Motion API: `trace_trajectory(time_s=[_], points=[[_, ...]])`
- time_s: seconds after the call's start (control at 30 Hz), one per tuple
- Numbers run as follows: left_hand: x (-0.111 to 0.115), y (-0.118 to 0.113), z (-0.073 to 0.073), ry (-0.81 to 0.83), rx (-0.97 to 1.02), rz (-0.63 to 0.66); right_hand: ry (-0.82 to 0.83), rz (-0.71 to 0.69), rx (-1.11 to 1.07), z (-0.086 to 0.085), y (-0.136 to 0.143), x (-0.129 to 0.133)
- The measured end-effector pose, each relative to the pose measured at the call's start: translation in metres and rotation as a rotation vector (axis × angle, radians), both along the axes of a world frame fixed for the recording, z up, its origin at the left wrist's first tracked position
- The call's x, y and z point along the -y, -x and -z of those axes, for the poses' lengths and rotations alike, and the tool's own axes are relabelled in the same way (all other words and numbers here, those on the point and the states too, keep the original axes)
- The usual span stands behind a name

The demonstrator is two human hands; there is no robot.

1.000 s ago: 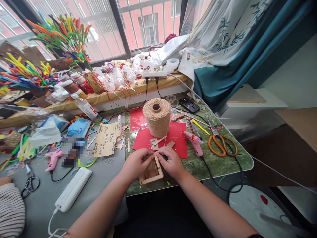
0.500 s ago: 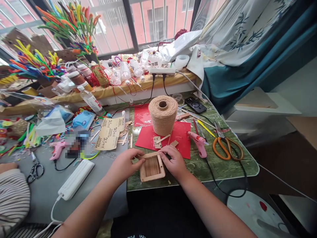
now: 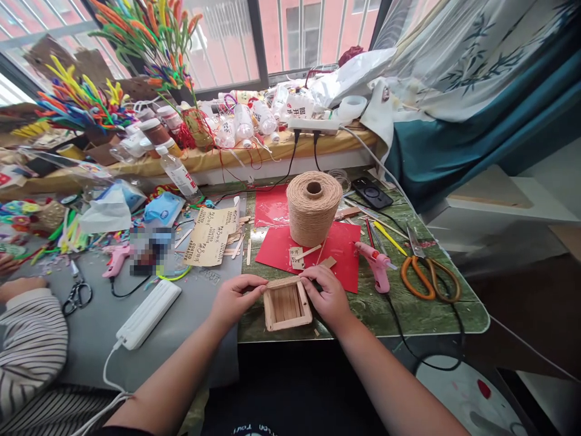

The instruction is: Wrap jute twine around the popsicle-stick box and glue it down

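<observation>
what I'm holding: I'm pinching a small square tray of pale wooden craft sticks (image 3: 287,304) between both hands, and it's sitting flat on the green wood-print table (image 3: 408,312), near the front edge.
left grip: my left hand (image 3: 236,298) is closing fingertips on the tray's left wall and far corner.
right grip: my right hand (image 3: 330,295) is clamping the right wall, thumb pressing the far rail.
risk 1: I'm guessing the joints aren't fully set, so squeezing unevenly could be skewing the square or popping a wall loose.
risk 2: the tray is lying close to the table's edge, so a nudge toward me could tip it off.
risk 3: the pink glue gun (image 3: 376,264) is lying just right of my hand with its black cord trailing past; snagging it could drag the gun in.
count, twine: one big beige jute spool (image 3: 313,208) on red paper sheets (image 3: 338,248).
count, glue guns: two, the second pink one (image 3: 115,262) over on the grey side.
count, scissors: two, orange-handled scissors (image 3: 429,275) and black-handled scissors (image 3: 77,293).
count, hands: two of mine, plus someone's striped sleeve (image 3: 27,345) at far left.
</observation>
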State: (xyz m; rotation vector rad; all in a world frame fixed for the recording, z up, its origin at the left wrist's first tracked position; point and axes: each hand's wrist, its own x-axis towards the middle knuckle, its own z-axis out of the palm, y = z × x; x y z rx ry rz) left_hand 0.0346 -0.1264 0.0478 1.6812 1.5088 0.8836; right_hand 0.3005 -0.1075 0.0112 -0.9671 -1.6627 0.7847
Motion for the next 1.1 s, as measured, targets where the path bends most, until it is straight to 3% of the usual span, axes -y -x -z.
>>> trace_trajectory(time_s=[0.47,0.63,0.77,0.87,1.0,1.1], points=[[0.007,-0.009,0.014,0.191,0.339,-0.116,-0.016,-0.020,0.030,0.001,0.002,0.000],[0.006,-0.007,0.019,0.165,0.336,-0.135,-0.007,-0.018,0.035,0.000,0.003,0.001],[0.003,-0.001,0.010,0.137,0.235,-0.032,-0.016,-0.012,0.035,0.001,0.002,0.001],[0.003,-0.005,-0.008,-0.026,0.062,0.092,-0.038,-0.012,0.041,0.001,0.001,0.001],[0.010,-0.029,-0.034,-0.194,-0.251,0.328,-0.047,-0.010,0.038,0.001,0.000,0.000],[0.016,-0.052,-0.040,-0.242,-0.446,0.416,-0.058,-0.006,0.038,0.000,0.000,0.000]])
